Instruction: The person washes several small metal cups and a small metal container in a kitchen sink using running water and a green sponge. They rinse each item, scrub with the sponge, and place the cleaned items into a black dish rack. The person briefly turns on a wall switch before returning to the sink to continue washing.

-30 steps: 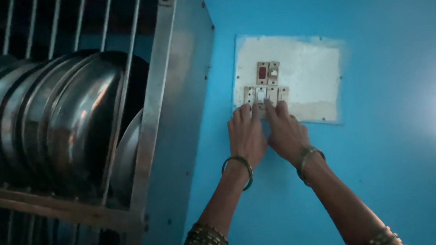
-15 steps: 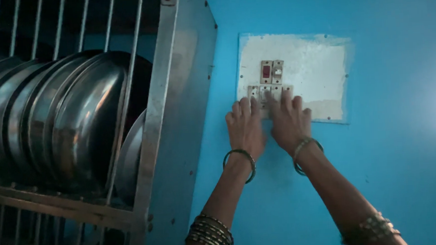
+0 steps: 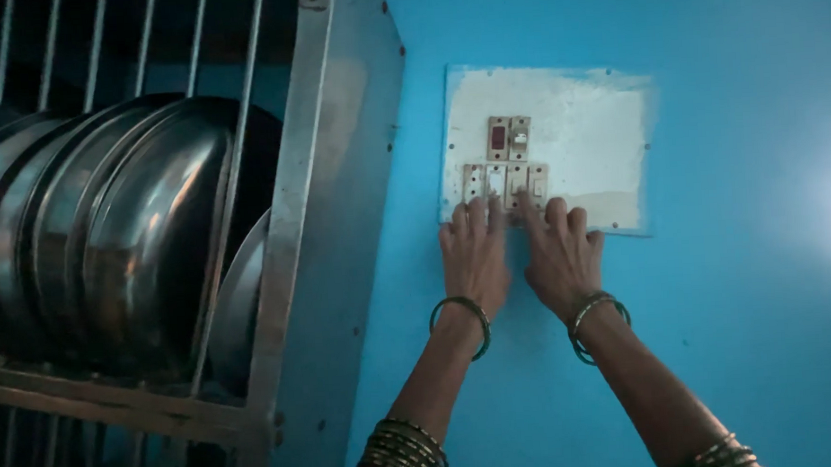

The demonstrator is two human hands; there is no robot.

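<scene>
Hands: the left hand and the right hand lie flat, side by side, against the blue wall, fingers stretched upward and gripping nothing.
Switchboard: a pale, worn switch panel is set into the wall directly above both hands; a lower row of small switches sits under a second pair, one with a red part.
Contact: the fingertips of both hands now reach the lower edge of the panel, and the right index finger touches the bottom of the switch row; whether a switch is being pressed cannot be told.
Change: over the last second the hands have stayed pressed to the same spot beneath the switches, fingers a little more spread; the view itself has drifted, so the panel sits slightly lower and to the right in the picture.
Meaning: the work at the switches looks to be still under way, with no visible difference in any switch's position.
Wrists: thin bangles circle both wrists, with a thicker stack of bangles farther down the left forearm.
Surroundings: a steel dish rack stands just left of the wall, holding upright steel plates, well apart from the hands.
</scene>
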